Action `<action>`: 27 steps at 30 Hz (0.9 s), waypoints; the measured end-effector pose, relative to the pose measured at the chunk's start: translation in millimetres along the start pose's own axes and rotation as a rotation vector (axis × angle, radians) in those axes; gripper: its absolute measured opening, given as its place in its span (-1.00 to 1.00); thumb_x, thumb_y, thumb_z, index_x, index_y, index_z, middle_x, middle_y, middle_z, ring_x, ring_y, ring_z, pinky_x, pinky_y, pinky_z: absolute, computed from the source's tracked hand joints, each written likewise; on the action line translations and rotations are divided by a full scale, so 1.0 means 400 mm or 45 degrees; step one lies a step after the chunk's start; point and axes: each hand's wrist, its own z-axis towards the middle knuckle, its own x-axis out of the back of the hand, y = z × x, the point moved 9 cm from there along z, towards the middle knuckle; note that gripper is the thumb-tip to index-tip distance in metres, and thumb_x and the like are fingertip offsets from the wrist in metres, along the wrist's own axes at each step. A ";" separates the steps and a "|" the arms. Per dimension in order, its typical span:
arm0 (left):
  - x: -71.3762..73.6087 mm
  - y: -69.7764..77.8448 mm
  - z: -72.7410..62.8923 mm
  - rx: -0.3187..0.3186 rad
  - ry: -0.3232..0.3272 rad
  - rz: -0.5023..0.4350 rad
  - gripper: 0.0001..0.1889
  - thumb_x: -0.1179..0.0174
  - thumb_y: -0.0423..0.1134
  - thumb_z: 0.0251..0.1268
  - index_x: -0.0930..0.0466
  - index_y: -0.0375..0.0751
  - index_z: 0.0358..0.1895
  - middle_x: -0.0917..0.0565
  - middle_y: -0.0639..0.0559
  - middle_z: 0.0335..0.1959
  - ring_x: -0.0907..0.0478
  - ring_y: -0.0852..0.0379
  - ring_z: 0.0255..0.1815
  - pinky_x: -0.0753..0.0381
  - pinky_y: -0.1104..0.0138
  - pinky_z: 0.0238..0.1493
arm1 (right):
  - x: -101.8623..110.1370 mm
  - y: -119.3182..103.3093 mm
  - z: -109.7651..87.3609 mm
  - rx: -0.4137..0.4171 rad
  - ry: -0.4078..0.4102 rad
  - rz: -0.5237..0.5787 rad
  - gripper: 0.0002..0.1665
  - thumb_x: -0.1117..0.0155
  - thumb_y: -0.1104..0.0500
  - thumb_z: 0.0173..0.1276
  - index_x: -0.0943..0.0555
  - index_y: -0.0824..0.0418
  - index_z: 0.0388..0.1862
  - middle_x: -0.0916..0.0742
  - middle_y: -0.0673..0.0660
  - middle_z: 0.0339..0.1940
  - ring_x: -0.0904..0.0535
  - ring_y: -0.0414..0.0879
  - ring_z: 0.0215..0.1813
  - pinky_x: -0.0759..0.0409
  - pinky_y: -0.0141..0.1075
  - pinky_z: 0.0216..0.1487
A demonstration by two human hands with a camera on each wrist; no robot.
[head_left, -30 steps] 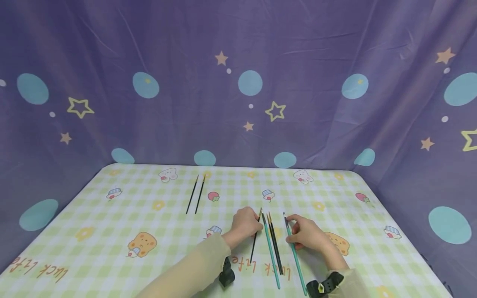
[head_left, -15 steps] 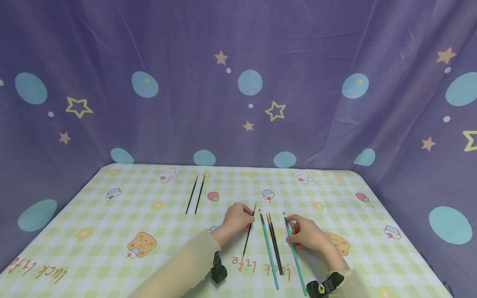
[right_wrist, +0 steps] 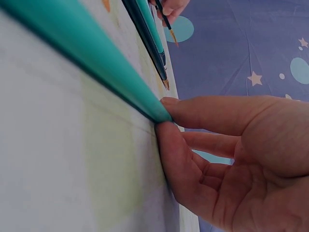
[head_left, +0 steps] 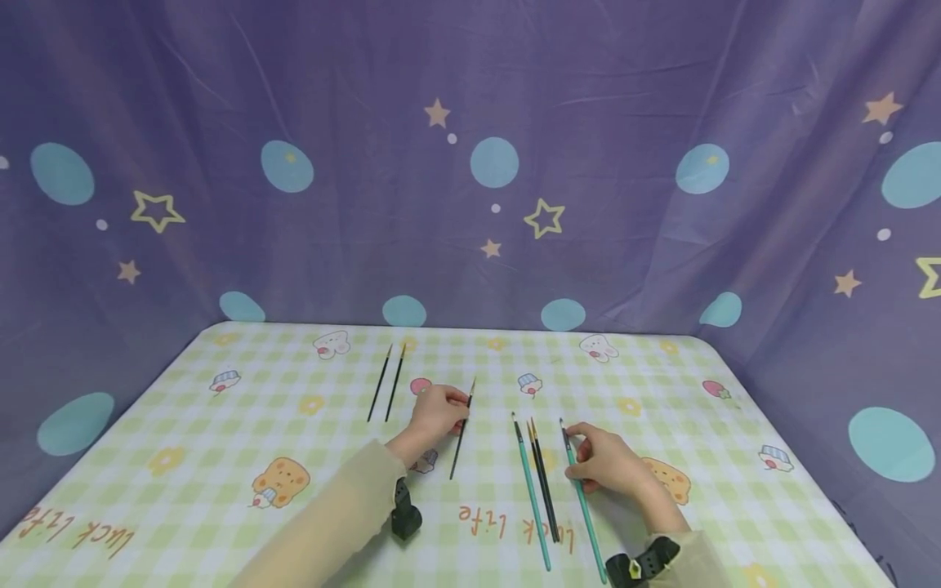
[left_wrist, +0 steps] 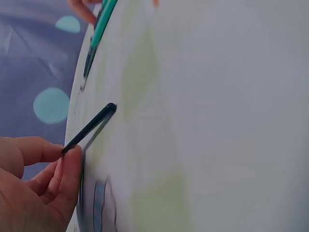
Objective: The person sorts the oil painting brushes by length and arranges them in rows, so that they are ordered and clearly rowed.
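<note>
My left hand (head_left: 439,411) pinches a thin black paintbrush (head_left: 461,441) between thumb and fingers, its bristles pointing away from me. In the left wrist view the black handle (left_wrist: 91,126) slants over the cloth, its end near the surface. On the right, my right hand (head_left: 606,461) pinches a teal paintbrush (head_left: 588,523) close to its bristle end; the handle runs back toward me. Between the hands lie another teal paintbrush (head_left: 532,498) and a pair of black paintbrushes (head_left: 545,490) side by side.
Two black paintbrushes (head_left: 386,384) lie apart, roughly parallel, at the back left. A green-checked cloth (head_left: 243,433) with printed pictures covers the table. Behind it hangs a purple curtain (head_left: 353,237).
My left hand has carried its black paintbrush left and farther back, away from the other brushes. A teal paintbrush beside it shifted slightly left. My right hand has stayed in place.
</note>
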 end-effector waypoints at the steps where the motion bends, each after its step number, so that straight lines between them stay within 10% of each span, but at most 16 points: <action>1: 0.011 -0.003 0.005 0.005 0.019 0.001 -0.82 -0.13 -0.43 0.07 -0.59 -0.34 -0.22 -0.64 -0.06 -0.48 -0.51 0.20 -0.68 -0.56 0.39 -0.62 | 0.000 0.001 0.000 0.000 0.000 0.001 -0.35 -0.36 0.33 0.03 -0.40 0.24 0.16 -0.51 0.09 -0.48 -0.49 -0.12 -0.63 -0.53 -0.31 -0.58; 27: 0.216 -0.010 0.111 0.004 0.285 0.297 -0.77 -0.15 -0.37 0.10 -0.63 -0.31 -0.15 -0.67 -0.17 -0.27 -0.54 0.21 -0.60 -0.49 0.44 -0.56 | 0.001 0.006 0.007 0.006 -0.003 -0.003 -0.33 -0.36 0.32 0.02 -0.39 0.23 0.17 -0.50 0.09 -0.47 -0.49 -0.12 -0.64 -0.52 -0.32 -0.58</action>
